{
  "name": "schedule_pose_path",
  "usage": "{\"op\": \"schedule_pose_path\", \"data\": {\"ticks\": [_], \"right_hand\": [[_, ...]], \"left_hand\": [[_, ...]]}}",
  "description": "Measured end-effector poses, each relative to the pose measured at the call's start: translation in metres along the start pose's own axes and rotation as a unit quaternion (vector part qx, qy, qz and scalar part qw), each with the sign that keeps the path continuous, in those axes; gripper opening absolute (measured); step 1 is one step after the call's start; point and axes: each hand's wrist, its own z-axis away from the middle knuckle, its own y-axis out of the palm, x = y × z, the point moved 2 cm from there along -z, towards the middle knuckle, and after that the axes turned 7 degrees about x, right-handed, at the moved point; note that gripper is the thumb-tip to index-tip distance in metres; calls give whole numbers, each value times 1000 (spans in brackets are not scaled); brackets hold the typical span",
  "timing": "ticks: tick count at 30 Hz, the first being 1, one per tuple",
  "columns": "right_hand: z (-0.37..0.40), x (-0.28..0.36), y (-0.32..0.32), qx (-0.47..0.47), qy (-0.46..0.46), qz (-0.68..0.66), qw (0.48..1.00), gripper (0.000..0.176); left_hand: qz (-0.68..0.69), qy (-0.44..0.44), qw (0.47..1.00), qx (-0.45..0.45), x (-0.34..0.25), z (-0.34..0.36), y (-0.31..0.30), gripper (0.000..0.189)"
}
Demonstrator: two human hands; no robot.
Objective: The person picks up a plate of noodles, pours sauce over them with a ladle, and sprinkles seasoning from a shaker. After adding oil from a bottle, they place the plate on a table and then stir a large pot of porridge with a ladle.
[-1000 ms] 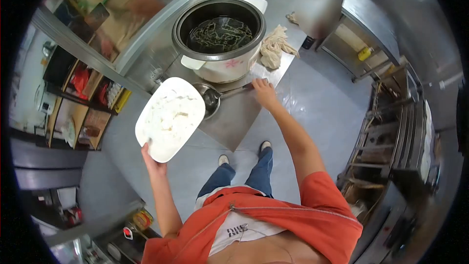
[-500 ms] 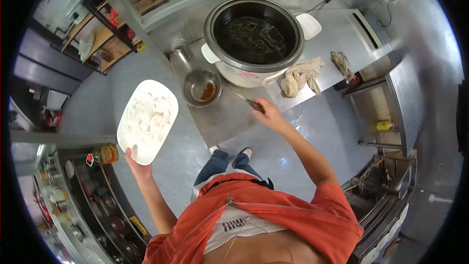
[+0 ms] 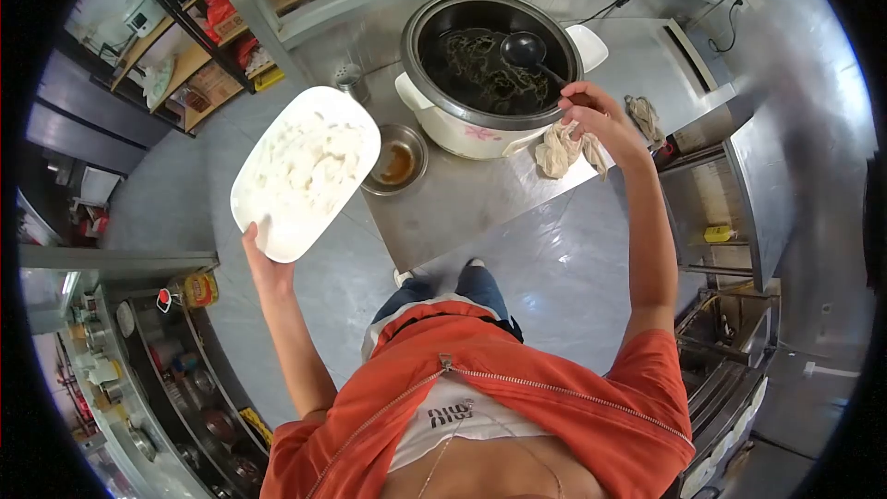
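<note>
My left hand (image 3: pixel 270 259) grips the near end of a white tray (image 3: pixel 245 187) that holds white, moist pieces of food (image 3: pixel 309 162). The tray is tilted and reaches over the left edge of the steel table. My right hand (image 3: pixel 591 115) is closed round the dark handle of a black ladle (image 3: pixel 524 50), at the right rim of a large cooker pot (image 3: pixel 443 118). The ladle's bowl hangs over the dark liquid (image 3: pixel 476 60), which has pale strands on it. Left of the pot is a metal bowl (image 3: pixel 397 159) with a little brown liquid.
The steel table (image 3: pixel 434 222) carries a crumpled cloth (image 3: pixel 557 150) beside the pot, a second cloth (image 3: pixel 645 120) farther right and a metal shaker (image 3: pixel 350 81) at the back left. Shelves (image 3: pixel 194 60) stand at the upper left, racks of kitchenware (image 3: pixel 199 388) at the lower left.
My right hand has moved up and right from the table's front to the pot's rim, and the ladle's bowl is now over the pot. The tray has come up and right, nearer the metal bowl.
</note>
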Motion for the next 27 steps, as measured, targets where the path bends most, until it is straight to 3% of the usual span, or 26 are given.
{"op": "schedule_pose_path", "data": {"ticks": [3,7,9,12,14,16,19,21,23,27], "right_hand": [[-18,-12,-16,-34,-67,37,996,22],[-43,-36,-42,-87,-26,110,990,18],[-48,-40,-41,-94,-167,243,951,17],[-43,-46,-41,-34,-148,143,978,21],[-42,-52,-38,-13,-169,172,970,22],[-34,-49,-31,-32,-143,223,964,21],[-41,-70,-34,-45,-200,240,949,21],[-30,-66,-30,-79,-175,263,945,23],[-18,-57,-20,-133,-67,293,944,30],[-17,-66,-5,-151,-78,207,963,30]], "left_hand": [[-11,-8,1000,-22,9,-7,17,62],[-16,0,1000,-20,21,-7,44,63],[-14,12,1000,-7,27,-6,56,61],[15,-10,999,-39,41,-6,42,46],[-40,37,998,-19,51,4,26,34],[44,1,999,-32,45,19,36,43],[110,56,992,-28,50,42,15,48],[132,102,982,-89,33,84,23,45],[133,131,971,-150,23,125,16,42],[151,177,947,-222,2,196,-23,37]]}}
